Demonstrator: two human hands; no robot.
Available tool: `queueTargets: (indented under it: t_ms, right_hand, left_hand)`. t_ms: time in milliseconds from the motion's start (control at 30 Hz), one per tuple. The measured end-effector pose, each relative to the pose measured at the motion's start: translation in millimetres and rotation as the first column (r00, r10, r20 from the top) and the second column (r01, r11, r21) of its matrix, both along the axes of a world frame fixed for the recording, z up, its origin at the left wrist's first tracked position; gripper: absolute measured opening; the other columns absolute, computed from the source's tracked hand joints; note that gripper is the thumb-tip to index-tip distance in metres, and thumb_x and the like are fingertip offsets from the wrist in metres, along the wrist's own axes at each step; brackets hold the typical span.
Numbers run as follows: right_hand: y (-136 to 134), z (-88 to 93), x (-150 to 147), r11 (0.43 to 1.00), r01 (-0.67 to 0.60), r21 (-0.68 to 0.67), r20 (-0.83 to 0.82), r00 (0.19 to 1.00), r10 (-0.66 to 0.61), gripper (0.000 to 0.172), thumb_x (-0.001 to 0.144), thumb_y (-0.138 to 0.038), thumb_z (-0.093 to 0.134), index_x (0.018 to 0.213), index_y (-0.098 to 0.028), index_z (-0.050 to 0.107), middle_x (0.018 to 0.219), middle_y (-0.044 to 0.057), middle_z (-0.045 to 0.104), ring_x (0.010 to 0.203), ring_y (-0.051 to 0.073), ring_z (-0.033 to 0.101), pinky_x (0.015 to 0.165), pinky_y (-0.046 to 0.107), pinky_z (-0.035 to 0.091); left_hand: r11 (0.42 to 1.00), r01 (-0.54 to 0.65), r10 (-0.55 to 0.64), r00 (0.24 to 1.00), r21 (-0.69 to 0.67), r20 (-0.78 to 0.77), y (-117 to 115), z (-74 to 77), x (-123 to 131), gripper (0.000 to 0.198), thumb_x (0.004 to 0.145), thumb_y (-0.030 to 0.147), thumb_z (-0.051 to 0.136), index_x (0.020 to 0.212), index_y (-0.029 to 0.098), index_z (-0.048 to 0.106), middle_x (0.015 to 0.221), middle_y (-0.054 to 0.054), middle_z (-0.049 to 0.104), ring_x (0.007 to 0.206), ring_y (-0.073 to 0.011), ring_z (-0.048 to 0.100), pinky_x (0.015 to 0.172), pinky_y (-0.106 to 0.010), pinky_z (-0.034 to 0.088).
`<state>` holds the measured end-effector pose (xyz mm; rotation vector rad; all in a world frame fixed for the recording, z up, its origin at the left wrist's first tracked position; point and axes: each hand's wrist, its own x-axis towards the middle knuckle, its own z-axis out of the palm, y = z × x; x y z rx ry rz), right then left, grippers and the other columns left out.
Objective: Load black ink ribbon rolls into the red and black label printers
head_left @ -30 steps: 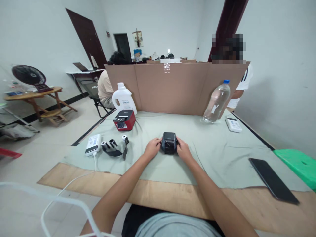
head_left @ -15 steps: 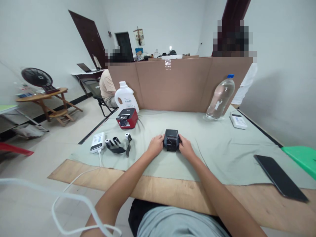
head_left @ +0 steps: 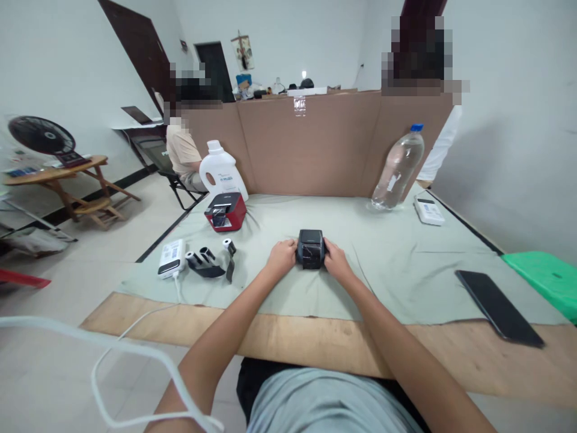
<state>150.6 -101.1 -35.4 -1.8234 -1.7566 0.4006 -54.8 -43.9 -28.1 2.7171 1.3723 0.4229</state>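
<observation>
Lettering on the black device (head_left: 311, 245), probably a printer, is illegibly small; the right edge crops a green stool (head_left: 538, 278).

Black device (head_left: 311, 237): looked like smooth plastic, its front glossy.
Table cover (head_left: 288, 216): was matt cloth, lightly creased.
Table edge (head_left: 306, 334): was bare wood, its grain showing.
Upright panel (head_left: 311, 150): was matt brown cardboard, bearing shiny clear tape (head_left: 300, 106).
Bottle (head_left: 396, 174): was glossy, see-through plastic.
Jug (head_left: 224, 168): looked like smooth white plastic.
Red-and-black box (head_left: 234, 219): looked like smooth plastic.
Green stool (head_left: 538, 276): looked like plastic.

The table (head_left: 293, 337) bears 1 black device (head_left: 311, 251), 1 red device (head_left: 234, 219).
</observation>
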Motion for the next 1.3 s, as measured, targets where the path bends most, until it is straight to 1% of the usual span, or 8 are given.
queueTargets:
  t_ms: [267,500,600,767,933,1067,1200,1300]
  right_hand:
    - [-1.4,1.0,-1.0,1.0,0.015,0.017,-0.049,0.999,-0.014,0.07,0.08,-0.011,0.04,0.15,-0.013,0.049,0.137,0.014,0.065,0.124,0.027,0.058,0.109,0.042,0.042]
    - [-3.2,-2.8,1.1,0.988,0.071,0.137,-0.185,0.982,-0.045,0.059,0.087,-0.017,0.037,0.141,-0.013,0.061,0.142,0.01,0.064,0.132,0.022,0.056,0.116,0.037,0.039]
    - [5.3,-2.0,3.1,0.987,0.037,0.156,-0.174,0.985,-0.01,0.059,0.089,-0.019,0.037,0.143,-0.015,0.06,0.151,0.007,0.056,0.143,0.02,0.047,0.121,0.039,0.032]
    - [34.1,4.2,8.9,0.987,-0.01,0.163,-0.125,0.992,0.03,0.06,0.094,-0.02,0.032,0.151,-0.011,0.05,0.155,0.012,0.05,0.146,0.022,0.043,0.121,0.044,0.029]
    - [49.9,21.0,17.0,0.999,-0.001,0.052,0.012,1.0,0.001,0.053,0.098,-0.023,0.033,0.146,-0.019,0.056,0.148,0.011,0.058,0.144,0.025,0.043,0.118,0.047,0.029]
    - [52.4,47.5,13.1,1.0,-0.007,0.009,0.196,0.981,0.005,0.039,0.096,-0.037,0.048,0.119,-0.023,0.076,0.143,0.014,0.055,0.136,0.033,0.043,0.111,0.047,0.036]
    - [69.0,73.1,-4.6,0.946,0.029,-0.323,0.363,0.927,0.096,0.031,0.081,-0.039,0.072,0.108,-0.028,0.08,0.128,0.016,0.057,0.125,0.04,0.045,0.098,0.049,0.044]
    - [85.2,84.6,-16.1,0.904,0.053,-0.425,0.392,0.91,0.131,0.028,0.071,-0.032,0.082,0.098,-0.026,0.081,0.112,0.014,0.059,0.115,0.038,0.051,0.092,0.047,0.048]
  left_hand:
    - [1.0,-0.024,0.024,1.0,-0.003,0.014,-0.3,-3.7,-2.1,0.046,0.092,0.012,0.044,0.132,0.018,0.066,0.111,-0.013,0.067,0.104,-0.0266,0.063,0.093,-0.039,0.045]
    - [0.978,-0.032,0.093,0.952,-0.207,0.293,-3.1,-1.1,-4.6,0.045,0.105,0.036,0.034,0.14,0.025,0.061,0.111,-0.006,0.067,0.109,-0.0212,0.062,0.097,-0.035,0.044]
    - [0.968,-0.044,0.127,0.934,-0.246,0.334,-2.9,-1.6,-3.3,0.046,0.103,0.044,0.043,0.14,0.025,0.061,0.113,-0.006,0.067,0.112,-0.0216,0.062,0.101,-0.036,0.042]
    - [0.953,-0.06,0.168,0.92,-0.298,0.353,-2.7,-0.2,-1.4,0.045,0.098,0.043,0.051,0.137,0.026,0.064,0.112,-0.004,0.067,0.103,-0.0195,0.064,0.101,-0.035,0.043]
    - [0.94,-0.063,0.192,0.91,-0.335,0.368,-5.0,4.7,-2.0,0.046,0.097,0.044,0.052,0.137,0.025,0.064,0.109,-0.004,0.068,0.103,-0.0196,0.064,0.096,-0.032,0.044]
    - [0.94,-0.069,0.199,0.907,-0.335,0.37,-6.5,6.6,-2.3,0.045,0.097,0.047,0.053,0.136,0.028,0.065,0.103,-0.002,0.069,0.1,-0.019,0.064,0.094,-0.03,0.045]
    - [0.947,-0.064,0.187,0.907,-0.316,0.377,-7.0,6.9,-3.7,0.046,0.097,0.048,0.053,0.134,0.026,0.067,0.102,-0.003,0.069,0.099,-0.0197,0.065,0.094,-0.031,0.045]
    - [0.95,-0.057,0.176,0.911,-0.308,0.374,-6.7,6.5,-4.9,0.048,0.097,0.052,0.052,0.135,0.027,0.066,0.1,-0.002,0.069,0.099,-0.0202,0.065,0.093,-0.031,0.045]
